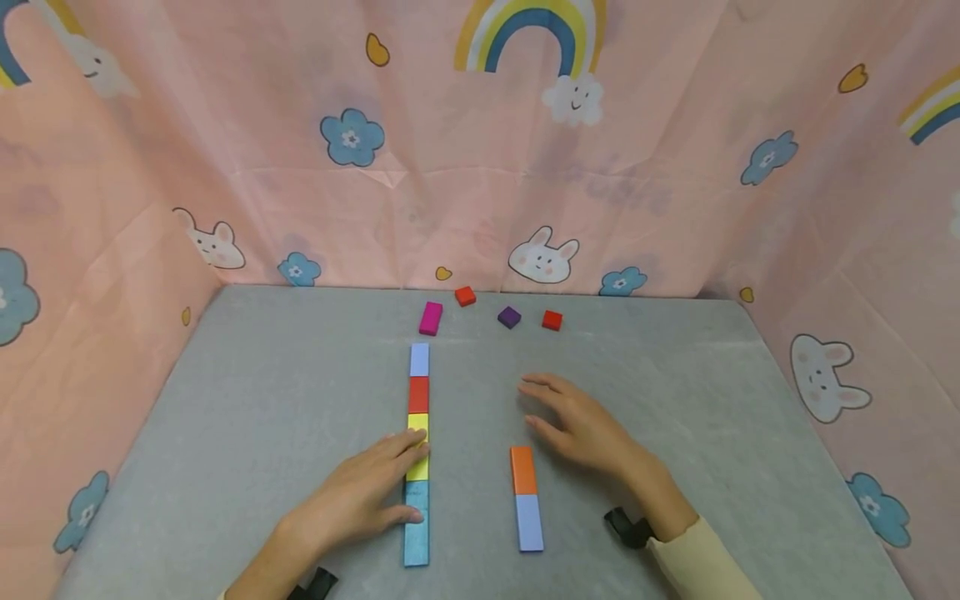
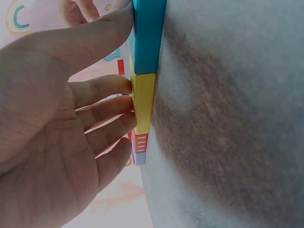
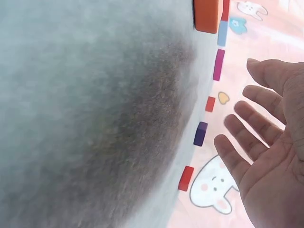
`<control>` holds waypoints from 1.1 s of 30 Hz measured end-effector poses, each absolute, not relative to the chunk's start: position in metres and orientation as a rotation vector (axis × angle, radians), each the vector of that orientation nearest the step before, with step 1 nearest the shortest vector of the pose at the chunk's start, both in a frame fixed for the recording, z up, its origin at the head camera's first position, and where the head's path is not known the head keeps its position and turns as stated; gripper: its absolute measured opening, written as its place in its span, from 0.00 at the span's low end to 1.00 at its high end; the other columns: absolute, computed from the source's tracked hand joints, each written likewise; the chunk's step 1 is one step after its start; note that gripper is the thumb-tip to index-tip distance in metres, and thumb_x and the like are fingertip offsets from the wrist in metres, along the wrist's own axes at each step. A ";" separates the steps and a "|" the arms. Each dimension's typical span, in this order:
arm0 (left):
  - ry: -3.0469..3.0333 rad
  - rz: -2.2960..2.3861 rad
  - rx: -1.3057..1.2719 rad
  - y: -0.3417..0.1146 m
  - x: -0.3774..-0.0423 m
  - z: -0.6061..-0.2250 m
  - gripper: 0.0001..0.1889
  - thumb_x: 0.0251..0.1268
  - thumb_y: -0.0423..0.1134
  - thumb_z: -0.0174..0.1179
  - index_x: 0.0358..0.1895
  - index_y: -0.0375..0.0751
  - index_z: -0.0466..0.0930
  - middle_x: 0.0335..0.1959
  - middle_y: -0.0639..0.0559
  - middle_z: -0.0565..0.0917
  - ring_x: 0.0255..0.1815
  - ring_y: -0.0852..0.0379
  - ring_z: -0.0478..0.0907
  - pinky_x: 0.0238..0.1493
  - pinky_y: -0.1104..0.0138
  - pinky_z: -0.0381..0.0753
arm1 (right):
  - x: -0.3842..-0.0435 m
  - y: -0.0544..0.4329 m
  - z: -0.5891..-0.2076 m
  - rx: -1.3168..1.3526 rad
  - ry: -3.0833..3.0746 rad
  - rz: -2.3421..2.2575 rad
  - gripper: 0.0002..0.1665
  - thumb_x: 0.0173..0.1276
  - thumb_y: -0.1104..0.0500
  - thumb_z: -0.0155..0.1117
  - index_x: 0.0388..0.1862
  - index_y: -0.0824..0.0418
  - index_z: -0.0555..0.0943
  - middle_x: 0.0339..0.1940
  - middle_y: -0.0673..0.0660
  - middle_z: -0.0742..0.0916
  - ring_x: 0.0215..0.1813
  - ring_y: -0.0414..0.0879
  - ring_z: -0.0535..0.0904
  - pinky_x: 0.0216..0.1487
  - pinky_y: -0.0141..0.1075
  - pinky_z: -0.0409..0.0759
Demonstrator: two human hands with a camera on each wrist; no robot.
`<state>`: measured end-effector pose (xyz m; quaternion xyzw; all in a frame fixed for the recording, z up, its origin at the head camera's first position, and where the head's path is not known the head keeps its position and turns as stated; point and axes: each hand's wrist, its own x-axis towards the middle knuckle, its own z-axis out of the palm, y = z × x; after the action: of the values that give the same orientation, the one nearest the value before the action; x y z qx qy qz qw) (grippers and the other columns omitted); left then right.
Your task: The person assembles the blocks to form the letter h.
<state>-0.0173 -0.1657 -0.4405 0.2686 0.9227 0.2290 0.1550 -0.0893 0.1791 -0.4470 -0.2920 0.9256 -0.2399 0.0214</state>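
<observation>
A straight row of flat blocks lies on the grey table, with a teal block [image 1: 416,542] nearest, then a yellow block [image 1: 417,471], a red block [image 1: 418,395] and a light blue block [image 1: 419,360] farthest. My left hand [image 1: 352,492] rests along the row's left side, its extended fingertips [image 2: 124,85] at the yellow block and the thumb at the teal one. To the right lies a shorter row, an orange block [image 1: 523,471] above a periwinkle block [image 1: 529,523]. Beyond the orange block, my right hand [image 1: 585,425] hovers with spread, relaxed fingers, holding nothing.
Loose at the table's back edge lie a magenta block [image 1: 431,319], a red block [image 1: 465,297], a purple block [image 1: 509,317] and another red block [image 1: 552,321]. A pink patterned curtain [image 1: 420,217] encloses the back and both sides of the table.
</observation>
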 end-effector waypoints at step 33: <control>2.648 0.651 0.779 -0.166 -0.016 -0.441 0.44 0.61 0.50 0.78 0.78 0.39 0.70 0.82 0.45 0.70 0.82 0.41 0.67 0.77 0.44 0.74 | -0.167 0.158 -0.458 -0.784 2.870 -0.753 0.32 0.77 0.59 0.66 0.77 0.67 0.73 0.78 0.65 0.77 0.79 0.62 0.72 0.80 0.59 0.72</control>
<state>-0.0160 -0.1661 -0.4414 0.2715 0.9229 0.2268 0.1522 -0.1669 0.1579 -0.4579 -0.2554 0.9346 -0.2451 0.0361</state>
